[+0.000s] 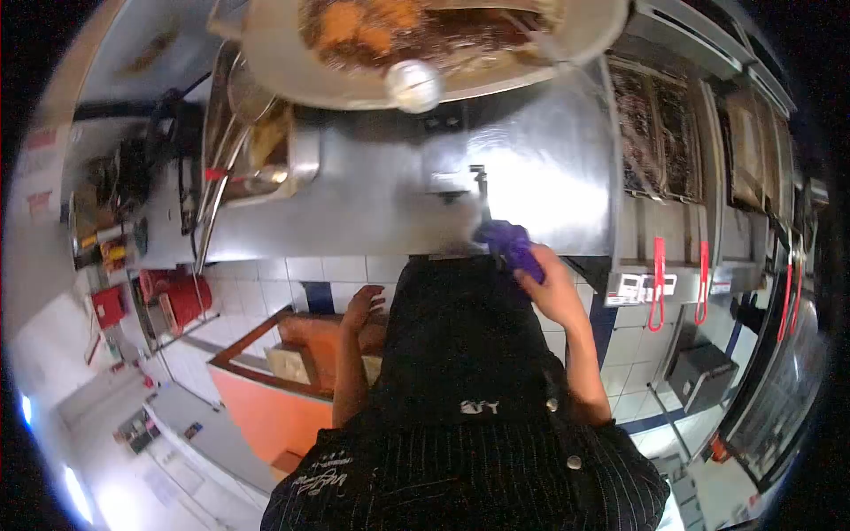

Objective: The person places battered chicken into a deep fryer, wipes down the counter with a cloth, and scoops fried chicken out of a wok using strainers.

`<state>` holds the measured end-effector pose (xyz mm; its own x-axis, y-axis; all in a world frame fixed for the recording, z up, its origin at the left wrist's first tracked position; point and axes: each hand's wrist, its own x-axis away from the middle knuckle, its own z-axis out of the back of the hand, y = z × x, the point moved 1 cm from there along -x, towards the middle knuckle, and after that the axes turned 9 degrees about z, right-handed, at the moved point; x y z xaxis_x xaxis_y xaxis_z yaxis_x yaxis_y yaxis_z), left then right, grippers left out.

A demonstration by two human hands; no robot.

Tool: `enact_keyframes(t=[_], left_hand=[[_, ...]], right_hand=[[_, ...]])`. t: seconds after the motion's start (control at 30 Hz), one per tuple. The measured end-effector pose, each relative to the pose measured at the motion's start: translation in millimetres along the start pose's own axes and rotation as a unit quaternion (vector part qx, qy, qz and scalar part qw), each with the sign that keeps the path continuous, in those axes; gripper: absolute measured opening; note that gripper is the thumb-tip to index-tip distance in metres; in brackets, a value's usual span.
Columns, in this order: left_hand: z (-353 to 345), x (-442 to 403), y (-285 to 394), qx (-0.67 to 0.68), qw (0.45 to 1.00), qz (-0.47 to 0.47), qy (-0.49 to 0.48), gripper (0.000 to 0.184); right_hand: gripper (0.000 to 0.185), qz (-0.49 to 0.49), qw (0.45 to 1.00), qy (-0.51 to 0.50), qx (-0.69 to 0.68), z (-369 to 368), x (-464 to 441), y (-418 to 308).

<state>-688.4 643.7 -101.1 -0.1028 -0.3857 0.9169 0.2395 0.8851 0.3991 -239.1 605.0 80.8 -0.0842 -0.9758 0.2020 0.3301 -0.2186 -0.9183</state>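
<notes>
My right hand (556,288) is closed around a bunched purple cloth (513,246) at the front edge of the metal counter (372,195). Just beyond the cloth, a small metal handle (482,190) sticks up near a plate on the counter; whether the cloth touches it I cannot tell. My left hand (363,305) hangs beside my apron, holding nothing, with its fingers loosely apart. At the top of the view is a wide frying vessel (292,84) of dark bubbling oil with orange-brown fried pieces (367,26). A round dial thermometer (414,86) sits at its near rim.
To the left, a metal tray (305,164) holds long-handled tools. On the right are fryer baskets (660,133) with red handles (658,283). An orange-sided bin or box (274,425) stands low at left, with a red container (186,305) behind it.
</notes>
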Motion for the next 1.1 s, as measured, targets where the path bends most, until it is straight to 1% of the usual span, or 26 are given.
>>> enact_keyframes(t=[0.07,0.1,0.13,0.17,0.2,0.23,0.27,0.3,0.43,0.5,0.57,0.63,0.67,0.7,0.73,0.77,0.8,0.83,0.87,0.9,0.97,1.0,1.03,1.1], left_hand=[[15.8,-1.8,-6.4,0.006,0.999,-0.022,-0.041,0.038],[24.5,-2.5,-11.6,0.011,0.999,-0.022,-0.041,0.038],[33.5,-5.0,-15.7,0.013,0.999,-0.009,-0.035,0.040],[44.5,-8.6,-19.4,0.014,0.999,0.004,-0.030,0.042],[60.3,-15.5,-29.7,0.016,0.999,0.004,-0.034,0.042],[79.3,-25.5,-47.2,0.048,0.998,0.015,-0.034,0.040],[97.9,-32.6,-58.5,0.079,0.996,0.024,-0.036,0.039],[114.6,-34.2,-64.9,0.078,0.996,0.023,-0.045,0.039],[179.3,-26.3,-107.1,0.015,0.999,-0.040,0.022,0.036],[207.5,-23.1,-128.1,0.000,0.998,-0.047,0.031,0.036],[235.3,-31.0,-144.3,0.070,0.997,0.001,0.041,0.038],[260.3,-34.8,-155.3,0.139,0.988,0.049,0.054,0.040],[271.5,-33.6,-154.9,0.172,0.980,0.074,0.062,0.041],[285.9,-34.7,-156.7,0.170,0.981,0.076,0.057,0.041],[301.3,-36.7,-157.7,0.174,0.982,0.075,0.026,0.043],[313.4,-39.2,-159.0,0.177,0.981,0.073,-0.004,0.045],[322.6,-43.1,-167.9,0.177,0.981,0.073,-0.008,0.045],[330.8,-47.9,-182.3,0.178,0.983,0.050,-0.014,0.046],[335.0,-51.1,-190.0,0.179,0.983,0.027,-0.019,0.047],[336.3,-54.0,-190.7,0.179,0.983,0.028,-0.023,0.047],[335.6,-61.4,-191.9,0.135,0.988,0.070,0.027,0.049],[333.2,-65.2,-191.0,0.135,0.988,0.071,0.023,0.049],[331.1,-70.1,-189.2,0.121,0.989,0.078,0.027,0.048],[326.6,-77.7,-178.1,0.109,0.990,0.085,0.029,0.046]], right_hand=[[0.050,0.158,0.987,-0.024,0.016,-46.4,-29.2,-34.0],[0.052,0.196,0.980,-0.034,0.017,-75.6,-43.3,-46.4],[0.054,0.179,0.981,-0.078,0.018,-108.2,-58.5,-50.7],[0.058,0.211,0.974,-0.047,0.066,-145.3,-75.0,-50.1],[0.053,0.211,0.965,-0.040,0.151,-182.8,-88.0,-40.3],[0.053,0.208,0.965,-0.040,0.156,-214.7,-100.6,-28.0],[0.051,0.250,0.927,-0.048,0.275,-243.3,-115.2,-17.3],[0.050,0.285,0.873,-0.055,0.390,-264.9,-130.6,-12.7],[0.052,0.248,0.872,-0.053,0.419,-311.0,-194.4,-19.1],[0.053,0.231,0.867,0.040,0.439,-317.6,-235.9,-24.1],[0.053,0.212,0.859,0.107,0.453,-322.7,-281.0,-23.8],[0.056,0.162,0.849,0.147,0.481,-323.2,-319.6,-23.9],[0.056,0.157,0.847,0.147,0.485,-320.1,-333.5,-22.7],[0.058,0.123,0.835,0.167,0.510,-316.5,-344.6,-22.1],[0.060,0.089,0.821,0.187,0.532,-314.8,-350.2,-21.5],[0.060,0.087,0.819,0.189,0.535,-313.0,-352.0,-20.4],[0.061,0.011,0.811,0.199,0.550,-307.7,-352.3,-18.1],[0.062,-0.065,0.798,0.209,0.561,-302.8,-349.9,-16.7],[0.062,-0.067,0.796,0.210,0.564,-299.6,-343.0,-16.7],[0.061,-0.081,0.813,0.223,0.532,-296.8,-330.9,-17.9],[0.063,-0.109,0.842,0.249,0.466,-292.4,-305.3,-20.5],[0.067,-0.111,0.832,0.245,0.485,-296.5,-293.0,-12.8],[0.067,-0.112,0.830,0.246,0.488,-304.5,-278.3,-5.0],[0.068,-0.074,0.798,0.283,0.527,-324.7,-235.0,-6.6]])
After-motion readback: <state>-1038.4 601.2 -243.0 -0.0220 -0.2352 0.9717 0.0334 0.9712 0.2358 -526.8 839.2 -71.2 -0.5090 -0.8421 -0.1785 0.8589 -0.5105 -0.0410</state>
